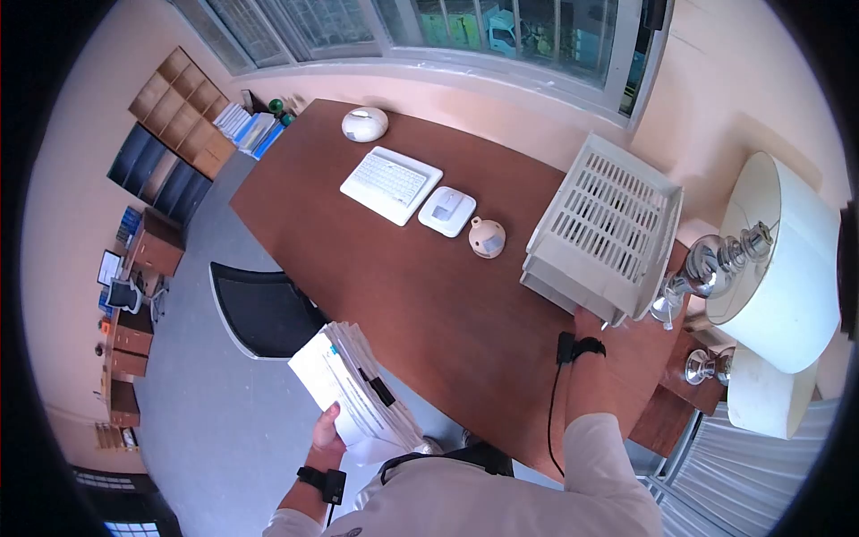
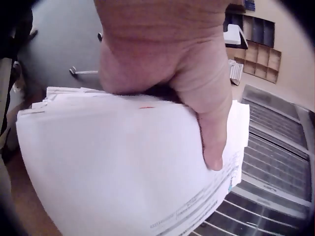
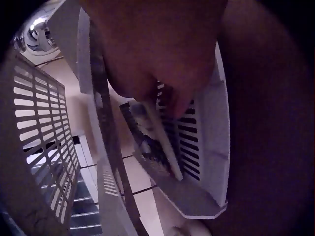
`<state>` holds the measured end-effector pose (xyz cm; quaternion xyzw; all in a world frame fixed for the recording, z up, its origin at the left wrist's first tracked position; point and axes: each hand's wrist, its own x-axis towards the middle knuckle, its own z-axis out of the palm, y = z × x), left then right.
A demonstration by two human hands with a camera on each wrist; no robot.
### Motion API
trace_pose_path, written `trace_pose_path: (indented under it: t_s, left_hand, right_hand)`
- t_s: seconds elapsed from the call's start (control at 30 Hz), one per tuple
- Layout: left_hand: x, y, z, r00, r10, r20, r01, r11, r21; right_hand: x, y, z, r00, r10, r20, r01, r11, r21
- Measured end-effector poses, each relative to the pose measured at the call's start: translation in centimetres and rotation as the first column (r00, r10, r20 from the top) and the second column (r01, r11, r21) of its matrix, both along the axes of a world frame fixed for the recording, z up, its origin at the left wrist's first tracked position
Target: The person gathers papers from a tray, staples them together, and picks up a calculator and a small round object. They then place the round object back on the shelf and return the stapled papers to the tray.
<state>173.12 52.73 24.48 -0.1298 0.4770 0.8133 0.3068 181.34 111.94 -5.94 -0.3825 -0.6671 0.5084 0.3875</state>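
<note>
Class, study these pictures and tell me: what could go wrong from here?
The thick paper stack, held by the left hand alone, might slip or fan out onto the floor. The right hand, reaching inside the tray, might nudge it into the lamp close beside.

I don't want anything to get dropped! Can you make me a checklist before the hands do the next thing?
1. Left hand gripping the paper stack: ok.
2. Stack edges lined up: not ok, they're uneven.
3. Black clip holding every page: cannot tell.
4. Right hand inside the slotted tray rack: ok.
5. Right hand's grip on the thin item firm: cannot tell, its fingers are partly hidden.
6. Plenty of room beside the rack: not ok, a lamp stands close.
</note>
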Motion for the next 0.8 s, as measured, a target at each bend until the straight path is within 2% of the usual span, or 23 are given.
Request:
trace_pose_path:
  t_s: [0.03,0.07,0.1,0.17,0.2,0.27,0.3,0.37,0.4,0.43,0.47,0.5,0.57,0.63,0.67,0.73,0.8]
  left_hand:
    - [0.1,0.1,0.3,1.000,-0.019,0.002,0.019,1.000,-0.002]
    - [0.2,0.2,0.7,0.999,-0.038,0.004,0.038,0.999,-0.005]
    - [0.2,0.2,1.0,0.999,-0.039,0.003,0.039,0.999,-0.011]
    - [0.3,0.0,1.6,0.995,-0.101,0.005,0.101,0.995,-0.003]
    - [0.6,-0.1,1.8,0.995,-0.104,0.005,0.104,0.994,-0.011]
    - [0.3,-0.2,2.2,0.996,-0.084,-0.012,0.083,0.996,-0.042]
    - [0.0,-0.5,2.4,0.995,-0.094,-0.013,0.094,0.995,-0.045]
    - [-0.4,-0.7,2.0,0.988,-0.154,-0.022,0.152,0.987,-0.060]
    - [-0.8,-0.8,1.5,0.985,-0.173,-0.007,0.172,0.984,-0.050]
    - [-1.3,-1.0,0.9,0.981,-0.194,0.001,0.194,0.981,-0.024]
    - [-1.9,-1.2,0.3,0.977,-0.215,0.008,0.214,0.977,0.003]
    - [-2.3,-1.1,-0.2,0.972,-0.235,0.028,0.234,0.972,0.018]
    - [-3.5,-0.8,-1.4,0.978,-0.207,0.021,0.208,0.976,-0.062]
    - [-5.0,-0.3,-2.5,0.971,-0.229,0.075,0.232,0.972,-0.030]
    - [-5.7,0.6,-2.3,0.959,-0.256,0.124,0.261,0.965,-0.029]
    - [-7.2,0.9,-2.9,0.941,-0.304,0.152,0.310,0.951,-0.017]
    - [-9.0,0.6,-5.2,0.936,-0.328,0.128,0.331,0.944,0.000]
  right_hand:
    - [0.1,-1.5,5.0,0.929,-0.022,0.371,-0.050,0.982,0.184]
    - [0.0,-2.6,8.2,0.728,-0.110,0.677,-0.164,0.930,0.328]
    - [0.1,-1.8,5.6,0.728,-0.107,0.677,-0.164,0.932,0.323]
    - [0.4,-0.2,0.3,0.590,-0.184,0.786,-0.372,0.802,0.467]
    - [0.4,-0.9,0.1,0.590,-0.178,0.788,-0.370,0.807,0.460]
    - [-0.7,-1.8,0.2,0.840,-0.110,0.531,-0.182,0.866,0.466]
    - [-1.0,-2.1,0.4,0.923,-0.095,0.374,-0.088,0.892,0.444]
    - [-0.1,-2.2,1.0,0.993,-0.109,0.040,0.088,0.929,0.360]
    - [3.8,-4.7,4.0,0.990,-0.129,0.056,0.100,0.924,0.369]
    - [4.6,-6.2,9.2,0.945,-0.209,-0.251,0.162,0.968,-0.193]
    - [1.0,-9.9,16.0,0.786,-0.425,-0.450,0.008,0.735,-0.678]
    - [1.6,-11.9,16.4,0.800,-0.403,-0.445,0.000,0.741,-0.672]
    - [4.2,-15.5,15.6,0.814,-0.398,-0.424,0.025,0.752,-0.658]
    - [7.1,-19.7,14.2,0.851,-0.283,-0.443,-0.133,0.700,-0.702]
    - [8.4,-22.0,14.5,0.851,-0.288,-0.438,-0.123,0.704,-0.700]
    - [9.6,-27.3,16.3,0.899,-0.172,-0.404,-0.197,0.663,-0.722]
    - [8.9,-31.9,20.4,0.896,-0.141,-0.422,-0.245,0.635,-0.733]
